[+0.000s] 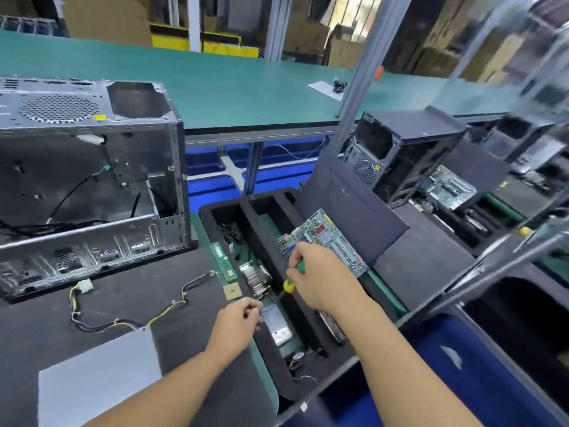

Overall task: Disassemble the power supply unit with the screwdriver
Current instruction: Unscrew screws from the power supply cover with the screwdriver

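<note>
Now my R hand [314, 278] grips the screwdriver [289, 285] — tip slanting left into the foam tray [209, 212]. L hand [238, 322] curled at the tip; can't tell what it pinches.

Bright, even overhead light with soft shadows. The edges bow outward. The far right metal racking [551, 66] is motion-blurred, and the left computer case [92, 167] glints.

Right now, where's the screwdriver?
Head view, centre-low: the right hand grips the screwdriver over the foam tray, beside the motherboard, tip toward the left hand.
</note>
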The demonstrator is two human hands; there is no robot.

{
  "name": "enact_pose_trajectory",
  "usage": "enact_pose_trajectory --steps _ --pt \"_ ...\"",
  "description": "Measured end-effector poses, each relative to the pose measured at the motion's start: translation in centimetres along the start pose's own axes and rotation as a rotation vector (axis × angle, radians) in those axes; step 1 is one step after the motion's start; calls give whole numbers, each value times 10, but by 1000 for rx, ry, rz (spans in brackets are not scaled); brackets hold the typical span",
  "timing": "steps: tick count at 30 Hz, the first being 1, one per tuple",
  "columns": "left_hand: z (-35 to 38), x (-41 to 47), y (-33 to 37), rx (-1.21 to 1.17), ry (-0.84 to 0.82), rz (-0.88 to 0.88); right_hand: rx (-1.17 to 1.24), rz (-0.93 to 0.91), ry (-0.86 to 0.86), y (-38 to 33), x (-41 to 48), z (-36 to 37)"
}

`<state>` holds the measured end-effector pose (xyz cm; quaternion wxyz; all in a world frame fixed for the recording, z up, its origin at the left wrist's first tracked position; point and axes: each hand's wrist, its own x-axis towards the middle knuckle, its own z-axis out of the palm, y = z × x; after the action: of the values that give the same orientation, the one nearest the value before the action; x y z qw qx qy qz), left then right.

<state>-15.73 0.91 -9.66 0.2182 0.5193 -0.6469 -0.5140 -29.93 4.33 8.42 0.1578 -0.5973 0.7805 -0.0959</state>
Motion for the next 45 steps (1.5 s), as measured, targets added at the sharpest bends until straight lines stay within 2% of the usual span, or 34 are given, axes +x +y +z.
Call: enact_pose_trajectory --steps 2,4,9,12,14,18,22,26,30,34,40,45 --pt "21 11 5 22 -73 -58 9 42 32 18 -8 -2" --pt "39 20 9 -58 -146 -171 6 80 45 35 -17 -3" --pt "68 33 9 -186 -205 -405 9 176 46 68 -37 -3" --pt "75 36 14 -342 -356 -501 16 198 55 79 -41 -4" --pt "73 36 15 -423 -463 -513 20 196 57 81 -39 -4" --pt "61 40 19 -503 -353 -393 30 157 60 72 -27 0" --pt "35 41 11 -297 -290 -254 44 93 47 51 -14 5" --pt "-15 39 1 220 -224 73 88 5 33 21 -3 10" --pt "-82 26 -16 620 -270 315 120 -104 13 -22 7 17" --pt "-142 -2 -35 935 -397 296 125 -179 -45 -75 17 29" --pt "-178 -56 -68 1056 -530 131 106 -328 -82 -152 20 47" --pt "-166 -77 -92 1133 -383 239 117 -386 -101 -189 12 63"
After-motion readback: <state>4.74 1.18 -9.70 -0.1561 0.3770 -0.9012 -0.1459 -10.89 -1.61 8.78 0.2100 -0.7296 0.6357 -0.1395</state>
